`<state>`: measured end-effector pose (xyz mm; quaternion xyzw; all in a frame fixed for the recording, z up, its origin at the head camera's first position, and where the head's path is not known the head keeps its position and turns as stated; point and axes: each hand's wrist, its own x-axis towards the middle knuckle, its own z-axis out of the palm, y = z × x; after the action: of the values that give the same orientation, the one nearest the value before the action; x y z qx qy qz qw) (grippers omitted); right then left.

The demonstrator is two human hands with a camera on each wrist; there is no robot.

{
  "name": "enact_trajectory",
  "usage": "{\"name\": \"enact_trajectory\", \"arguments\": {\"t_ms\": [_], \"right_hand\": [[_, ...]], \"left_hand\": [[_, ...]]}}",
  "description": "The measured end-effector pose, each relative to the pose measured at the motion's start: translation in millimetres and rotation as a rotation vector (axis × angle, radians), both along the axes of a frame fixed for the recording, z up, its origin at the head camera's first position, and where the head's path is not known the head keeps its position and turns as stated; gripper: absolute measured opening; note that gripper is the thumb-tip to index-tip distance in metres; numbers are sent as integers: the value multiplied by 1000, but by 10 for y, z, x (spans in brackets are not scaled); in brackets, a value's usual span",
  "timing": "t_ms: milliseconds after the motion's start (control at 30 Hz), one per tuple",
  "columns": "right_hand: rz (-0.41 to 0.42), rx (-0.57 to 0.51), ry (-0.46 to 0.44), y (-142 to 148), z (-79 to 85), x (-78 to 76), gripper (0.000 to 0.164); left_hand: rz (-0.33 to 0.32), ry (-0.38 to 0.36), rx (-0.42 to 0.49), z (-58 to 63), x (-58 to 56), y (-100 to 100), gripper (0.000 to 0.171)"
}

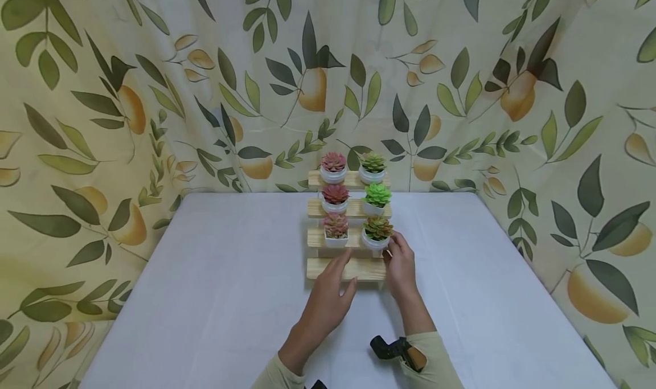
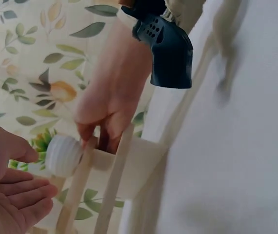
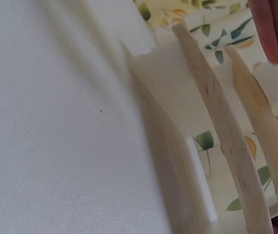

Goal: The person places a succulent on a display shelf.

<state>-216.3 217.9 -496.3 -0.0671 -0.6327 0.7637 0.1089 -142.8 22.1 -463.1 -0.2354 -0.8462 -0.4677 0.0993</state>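
Note:
A tiered plant stand point(image 1: 346, 269) has light wooden planks on white supports. Its upper tiers carry small potted succulents in two columns, pink and red on the left, green on the right. My right hand point(image 1: 402, 266) is at the stand's right side, beside the brownish-green succulent point(image 1: 378, 229) in its round white pot. In the left wrist view, that hand's point(image 2: 110, 105) fingers curl round the plank end, close under the ribbed pot point(image 2: 63, 155). My left hand point(image 1: 328, 298) is before the lowest plank, fingers extended and holding nothing, near the pink succulent point(image 1: 336, 227) in a square pot.
The stand is near the back of a white-covered table point(image 1: 230, 286). Behind and beside the table hangs a curtain point(image 1: 205, 93) printed with leaves and fruit. A black device point(image 1: 389, 348) is strapped at the right sleeve.

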Motion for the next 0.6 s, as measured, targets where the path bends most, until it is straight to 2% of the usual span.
{"name": "enact_trajectory", "arguments": {"t_ms": [133, 267, 467, 600], "right_hand": [[-1, -21, -16, 35, 25, -10, 38], [-2, -69, -34, 72, 42, 8, 38], [-1, -78, -43, 130, 58, 32, 37], [-6, -77, -42, 135, 73, 25, 36]], "left_hand": [[0, 31, -75, 25, 74, -170, 46], [52, 124, -142, -10, 56, -395, 42], [211, 272, -222, -143, -179, -829, 46], [295, 280, -263, -248, -354, -1146, 51]]}}
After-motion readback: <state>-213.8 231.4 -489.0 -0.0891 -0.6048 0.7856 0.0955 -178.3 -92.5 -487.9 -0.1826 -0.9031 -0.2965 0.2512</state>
